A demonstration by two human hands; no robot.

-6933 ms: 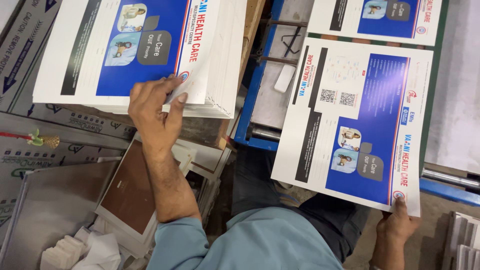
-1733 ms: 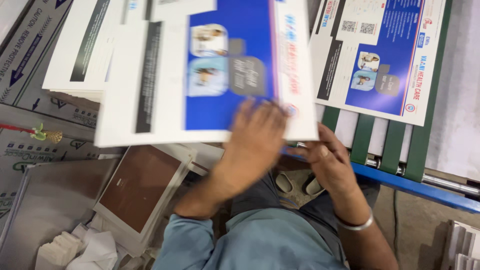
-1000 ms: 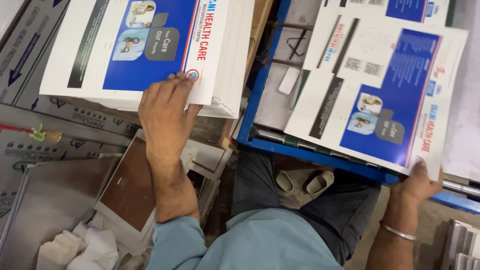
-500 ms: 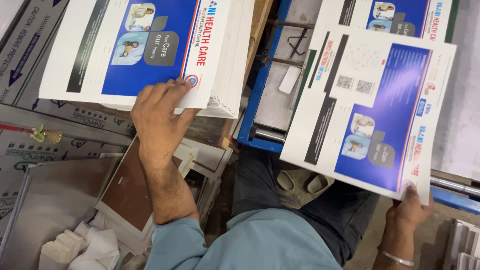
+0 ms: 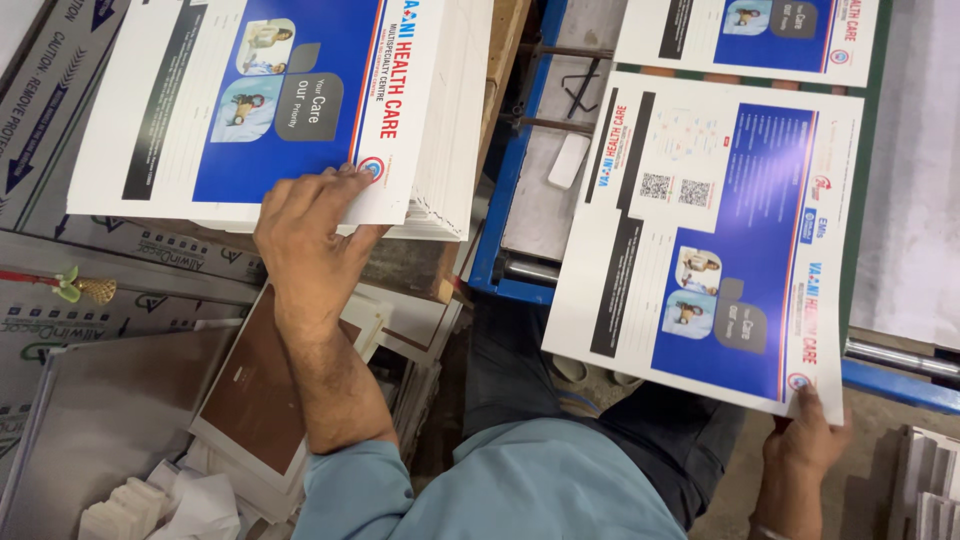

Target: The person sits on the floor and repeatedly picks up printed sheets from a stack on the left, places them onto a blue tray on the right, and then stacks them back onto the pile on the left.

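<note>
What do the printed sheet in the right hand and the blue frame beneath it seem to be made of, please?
The printed sheet looks like thin card or heavy paper with a smooth, perhaps lightly coated face: it stays nearly flat though the right hand pinches only one corner. The blue frame looks like painted metal, with hard straight edges and an even, slightly scuffed colour.
</note>
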